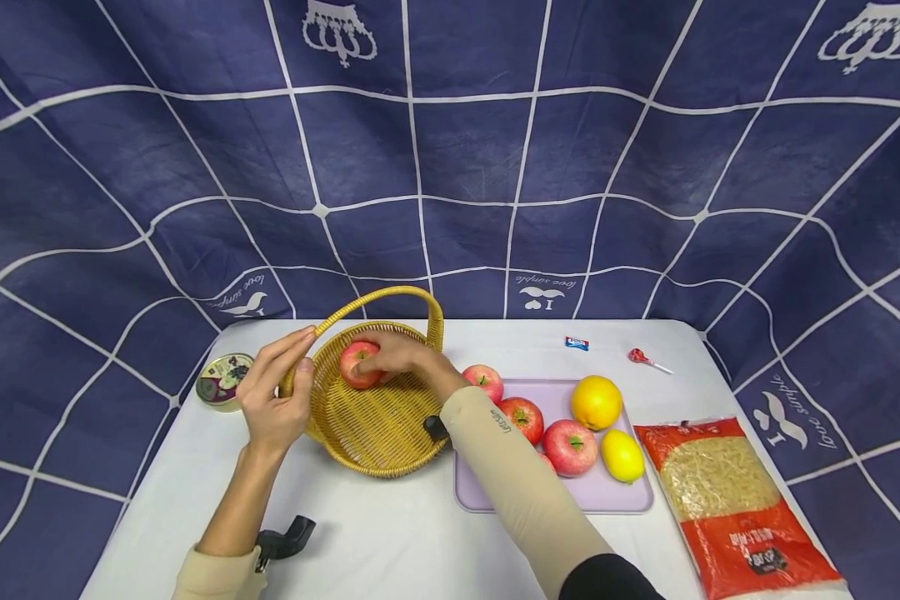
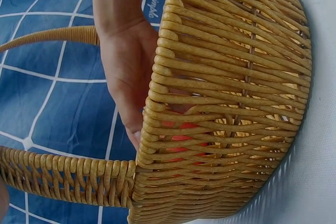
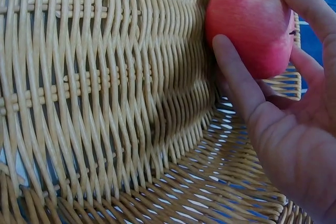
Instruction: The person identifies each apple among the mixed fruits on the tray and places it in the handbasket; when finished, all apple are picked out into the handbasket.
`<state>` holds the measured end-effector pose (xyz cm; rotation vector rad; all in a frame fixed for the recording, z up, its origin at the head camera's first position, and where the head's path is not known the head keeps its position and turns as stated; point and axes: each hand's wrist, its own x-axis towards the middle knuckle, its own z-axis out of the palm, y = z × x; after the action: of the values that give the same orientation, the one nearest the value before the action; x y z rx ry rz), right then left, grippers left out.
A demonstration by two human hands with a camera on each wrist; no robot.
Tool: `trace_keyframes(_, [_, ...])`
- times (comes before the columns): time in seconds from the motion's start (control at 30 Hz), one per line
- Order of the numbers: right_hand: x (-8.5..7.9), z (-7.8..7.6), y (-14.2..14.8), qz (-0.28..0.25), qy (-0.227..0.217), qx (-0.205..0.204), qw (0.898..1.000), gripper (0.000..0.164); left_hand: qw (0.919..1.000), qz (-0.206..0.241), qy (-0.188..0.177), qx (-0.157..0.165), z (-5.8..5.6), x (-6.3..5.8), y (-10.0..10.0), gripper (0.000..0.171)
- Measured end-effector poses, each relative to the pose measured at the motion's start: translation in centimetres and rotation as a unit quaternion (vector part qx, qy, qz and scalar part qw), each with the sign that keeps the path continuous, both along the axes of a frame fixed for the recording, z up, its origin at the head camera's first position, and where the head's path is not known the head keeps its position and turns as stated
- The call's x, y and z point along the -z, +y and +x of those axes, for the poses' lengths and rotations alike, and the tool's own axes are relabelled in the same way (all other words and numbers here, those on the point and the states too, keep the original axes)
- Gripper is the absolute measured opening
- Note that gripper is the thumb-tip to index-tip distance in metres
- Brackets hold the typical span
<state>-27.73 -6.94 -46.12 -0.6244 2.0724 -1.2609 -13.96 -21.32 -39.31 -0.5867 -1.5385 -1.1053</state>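
My left hand (image 1: 276, 396) grips the handle of a yellow wicker basket (image 1: 381, 429) at its left side. Inside the basket, my right hand (image 1: 403, 354) holds a red apple (image 1: 355, 367) near the back left wall. In the right wrist view, thumb and fingers spread around the apple (image 3: 252, 27), which lies close to the woven wicker. Through the weave in the left wrist view, a bit of the red apple (image 2: 184, 140) shows; the basket wall hides the rest. The basket stands on the white table.
Right of the basket, a lilac tray (image 1: 487, 498) holds several apples (image 1: 570, 447), an orange (image 1: 596, 402) and a lemon (image 1: 622, 456). A red bag of pasta (image 1: 735, 508) lies farther right. Behind are a lollipop (image 1: 648, 360) and a small wrapped candy (image 1: 577, 342). A round tin (image 1: 223, 381) sits left.
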Motion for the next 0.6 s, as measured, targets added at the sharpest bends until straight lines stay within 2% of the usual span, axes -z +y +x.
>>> trace_keyframes(0.23, [0.38,-0.27,-0.15,0.002,0.049,0.0,0.999,0.067,1.0,-0.003,-0.002,0.0,0.06,-0.1,0.02,0.023])
trace_keyframes(0.4, [0.49,-0.46,-0.17,0.001,0.049,0.002,0.999,0.068,1.0,0.001,-0.002,-0.002,0.1,-0.24,0.11,0.022])
trace_keyframes(0.6, [0.55,-0.76,-0.07,0.031,0.101,-0.016,0.994,0.068,1.0,0.0,-0.002,-0.002,0.15,-0.3,0.23,0.024])
